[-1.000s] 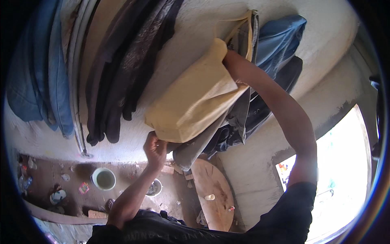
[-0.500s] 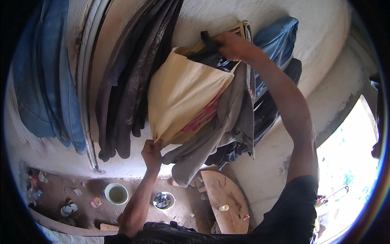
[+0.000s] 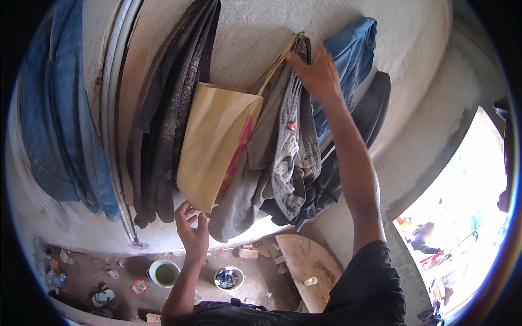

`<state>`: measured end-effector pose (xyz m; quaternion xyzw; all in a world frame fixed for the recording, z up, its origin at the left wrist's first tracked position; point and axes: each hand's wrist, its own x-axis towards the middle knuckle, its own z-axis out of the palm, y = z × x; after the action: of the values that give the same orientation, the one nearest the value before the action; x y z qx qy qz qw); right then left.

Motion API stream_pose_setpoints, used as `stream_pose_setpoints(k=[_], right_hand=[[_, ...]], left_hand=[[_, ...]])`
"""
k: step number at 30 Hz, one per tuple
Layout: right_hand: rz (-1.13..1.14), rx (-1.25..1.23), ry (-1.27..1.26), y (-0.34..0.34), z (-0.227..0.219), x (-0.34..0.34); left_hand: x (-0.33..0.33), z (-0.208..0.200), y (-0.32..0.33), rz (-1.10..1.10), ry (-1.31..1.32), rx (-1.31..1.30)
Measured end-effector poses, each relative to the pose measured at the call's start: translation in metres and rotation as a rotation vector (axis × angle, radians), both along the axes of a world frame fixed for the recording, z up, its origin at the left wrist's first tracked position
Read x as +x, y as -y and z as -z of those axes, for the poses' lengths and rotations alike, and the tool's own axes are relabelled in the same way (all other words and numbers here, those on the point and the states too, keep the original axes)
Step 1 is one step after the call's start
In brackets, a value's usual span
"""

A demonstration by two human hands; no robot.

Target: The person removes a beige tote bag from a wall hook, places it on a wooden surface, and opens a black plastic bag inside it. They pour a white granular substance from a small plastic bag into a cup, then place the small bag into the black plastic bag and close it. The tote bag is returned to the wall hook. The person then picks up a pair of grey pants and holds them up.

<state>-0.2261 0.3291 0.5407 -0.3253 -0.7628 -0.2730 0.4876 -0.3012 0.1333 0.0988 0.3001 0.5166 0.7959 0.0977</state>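
Note:
A cream cloth bag (image 3: 217, 127) with pink marks hangs on the wall by its strap (image 3: 273, 69), looped over a hanging point at the top of some grey trousers (image 3: 296, 141). My left hand (image 3: 193, 231) is just under the bag's lower corner, its fingers apart and curved upward; whether a fingertip touches the cloth I cannot tell. Up by the strap's top and the trousers' waist, my right hand (image 3: 321, 76) has its thumb and fingers spread, holding nothing. The bag's inside is hidden.
Dark patterned clothes (image 3: 168, 119) and blue jeans (image 3: 68, 119) hang left; a blue denim garment (image 3: 350, 60) hangs right. Below are a pale bucket (image 3: 163, 273), a litter-filled bucket (image 3: 228, 277) and a rounded wooden board (image 3: 312, 266). A person (image 3: 424, 239) is outside the bright opening.
My right hand has let go of the bag's top, and my left hand has released its lower corner. The bag now hangs flatter against the wall; the black plastic at its mouth no longer shows.

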Motion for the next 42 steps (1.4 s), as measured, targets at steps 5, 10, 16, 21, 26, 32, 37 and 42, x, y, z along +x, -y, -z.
stream_pose_setpoints(k=[5,10,16,21,26,32,37,42], right_hand=[[-0.342,-0.421,-0.166,-0.027,0.017,0.01],[-0.287,-0.268,-0.185,-0.012,-0.016,0.009],[-0.198,-0.229,0.186,0.021,-0.069,0.032],[-0.241,-0.428,0.269,0.011,-0.059,0.042],[-0.009,0.11,0.399,0.007,-0.022,0.01],[0.064,0.162,0.297,0.028,-0.035,0.004],[0.086,0.02,0.107,0.015,-0.101,0.039],[-0.001,0.02,-0.041,0.011,-0.102,0.116]], left_hand=[[-0.006,-0.014,0.002,0.086,0.028,0.09],[-0.018,-0.003,0.0,0.117,0.044,0.025],[-0.015,0.013,0.0,0.162,0.046,-0.028],[-0.016,0.027,0.006,0.166,0.028,-0.093],[-0.015,0.032,0.008,0.199,0.046,-0.097],[0.001,0.028,-0.009,0.234,0.135,0.04],[0.002,0.034,-0.011,0.285,0.143,0.024],[-0.007,0.045,0.013,0.225,0.087,-0.121]])
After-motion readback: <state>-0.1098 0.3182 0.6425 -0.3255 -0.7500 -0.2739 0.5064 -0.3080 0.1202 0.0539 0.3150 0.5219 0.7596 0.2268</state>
